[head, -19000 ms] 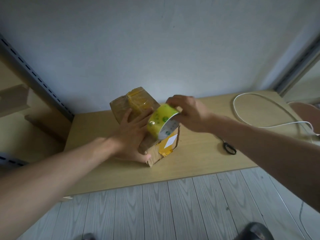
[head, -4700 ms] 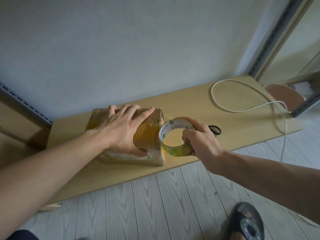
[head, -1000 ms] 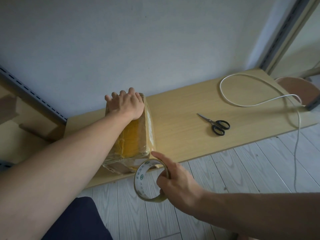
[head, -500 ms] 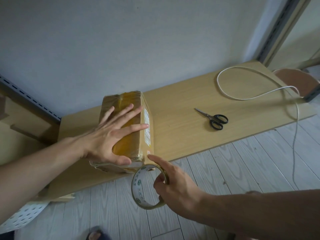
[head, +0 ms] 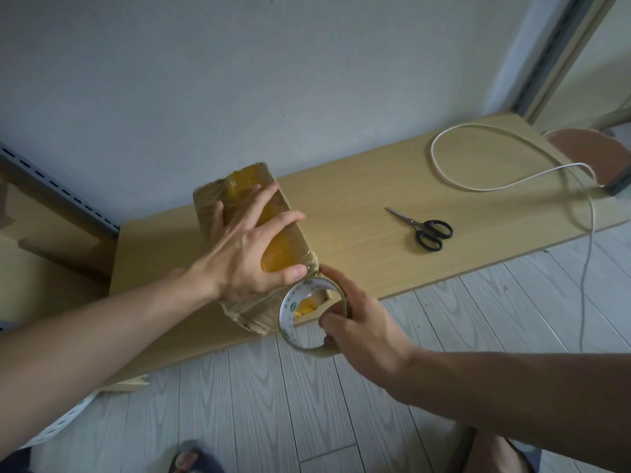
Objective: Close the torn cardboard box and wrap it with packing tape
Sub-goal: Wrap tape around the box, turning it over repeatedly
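Wrapping step was judged in hand | cardboard box (head: pixel 285 245) was pinned under flat, spread fingers of the left hand (head: pixel 246 256) | tape roll (head: pixel 286 314) was gripped by curled fingers of the right hand (head: pixel 362 332), just below the left thumb | next: strip to be drawn taut and pressed down.

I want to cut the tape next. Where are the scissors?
In the head view, the scissors lie on the wooden table, right of the cardboard box, with the white cable looped beyond them.
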Demonstrator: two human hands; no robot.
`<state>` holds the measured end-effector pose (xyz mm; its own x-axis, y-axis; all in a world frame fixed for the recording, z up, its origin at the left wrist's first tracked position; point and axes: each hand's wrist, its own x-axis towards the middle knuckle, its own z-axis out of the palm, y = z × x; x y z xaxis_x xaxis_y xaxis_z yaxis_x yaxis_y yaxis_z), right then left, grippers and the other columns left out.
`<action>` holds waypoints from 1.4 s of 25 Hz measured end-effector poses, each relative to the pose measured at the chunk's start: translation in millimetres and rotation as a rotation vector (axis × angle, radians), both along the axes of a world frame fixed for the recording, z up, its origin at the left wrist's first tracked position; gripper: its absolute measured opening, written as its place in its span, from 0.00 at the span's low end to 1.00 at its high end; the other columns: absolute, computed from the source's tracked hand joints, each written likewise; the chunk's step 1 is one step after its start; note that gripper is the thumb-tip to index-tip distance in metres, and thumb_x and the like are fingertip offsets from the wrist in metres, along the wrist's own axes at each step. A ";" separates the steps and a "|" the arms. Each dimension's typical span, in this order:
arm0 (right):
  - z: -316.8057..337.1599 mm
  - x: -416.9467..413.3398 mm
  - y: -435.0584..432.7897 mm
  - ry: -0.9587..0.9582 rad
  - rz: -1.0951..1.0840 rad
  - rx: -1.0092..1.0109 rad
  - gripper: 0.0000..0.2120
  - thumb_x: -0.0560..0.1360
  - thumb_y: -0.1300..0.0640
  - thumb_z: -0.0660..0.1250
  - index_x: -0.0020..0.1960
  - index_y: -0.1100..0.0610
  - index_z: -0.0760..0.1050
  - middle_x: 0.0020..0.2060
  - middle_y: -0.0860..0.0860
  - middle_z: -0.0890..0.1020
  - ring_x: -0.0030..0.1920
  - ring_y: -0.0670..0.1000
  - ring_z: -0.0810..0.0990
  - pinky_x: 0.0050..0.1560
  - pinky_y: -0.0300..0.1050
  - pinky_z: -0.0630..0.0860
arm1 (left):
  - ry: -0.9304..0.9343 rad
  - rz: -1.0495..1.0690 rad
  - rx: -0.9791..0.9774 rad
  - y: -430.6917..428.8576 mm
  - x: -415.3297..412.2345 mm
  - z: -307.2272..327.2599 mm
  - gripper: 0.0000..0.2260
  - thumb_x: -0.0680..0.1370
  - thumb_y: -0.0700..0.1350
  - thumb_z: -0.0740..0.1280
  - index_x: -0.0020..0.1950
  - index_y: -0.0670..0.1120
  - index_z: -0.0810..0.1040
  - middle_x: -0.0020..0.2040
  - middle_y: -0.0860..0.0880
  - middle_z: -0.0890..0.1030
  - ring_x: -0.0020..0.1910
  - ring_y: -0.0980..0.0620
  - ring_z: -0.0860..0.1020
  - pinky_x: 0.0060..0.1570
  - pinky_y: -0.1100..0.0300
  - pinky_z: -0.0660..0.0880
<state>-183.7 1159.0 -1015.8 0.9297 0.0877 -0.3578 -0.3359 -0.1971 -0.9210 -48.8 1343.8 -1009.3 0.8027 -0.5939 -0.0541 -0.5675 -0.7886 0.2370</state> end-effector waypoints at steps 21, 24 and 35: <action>5.1 82.2 -79.3 0.191 -0.512 0.334 0.07 0.73 0.66 0.64 0.50 0.64 0.78 0.34 0.54 0.76 0.35 0.52 0.78 0.45 0.48 0.81 | -0.228 0.199 0.028 -107.2 52.2 -5.2 0.14 0.81 0.56 0.51 0.49 0.54 0.74 0.51 0.51 0.80 0.53 0.46 0.75 0.60 0.44 0.59; 1.7 57.4 -70.2 0.192 -0.362 0.136 0.11 0.74 0.65 0.62 0.53 0.58 0.78 0.34 0.50 0.76 0.35 0.49 0.74 0.35 0.41 0.73 | -0.211 0.231 0.019 -110.1 58.3 -4.6 0.16 0.81 0.57 0.49 0.51 0.53 0.74 0.53 0.50 0.80 0.55 0.45 0.75 0.58 0.44 0.60; -5.0 8.9 -47.6 0.069 -0.133 -0.006 0.30 0.77 0.62 0.57 0.73 0.37 0.61 0.38 0.47 0.77 0.31 0.45 0.73 0.32 0.41 0.74 | -0.191 0.277 -0.009 -113.3 60.9 -6.2 0.13 0.83 0.55 0.52 0.53 0.53 0.76 0.54 0.49 0.80 0.56 0.45 0.74 0.59 0.43 0.61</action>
<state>-174.8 1111.4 -1020.8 0.9062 -0.0374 -0.4211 -0.4217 -0.1521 -0.8939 12.1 1230.5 -1015.6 0.9289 -0.3512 0.1174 -0.3664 -0.9175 0.1545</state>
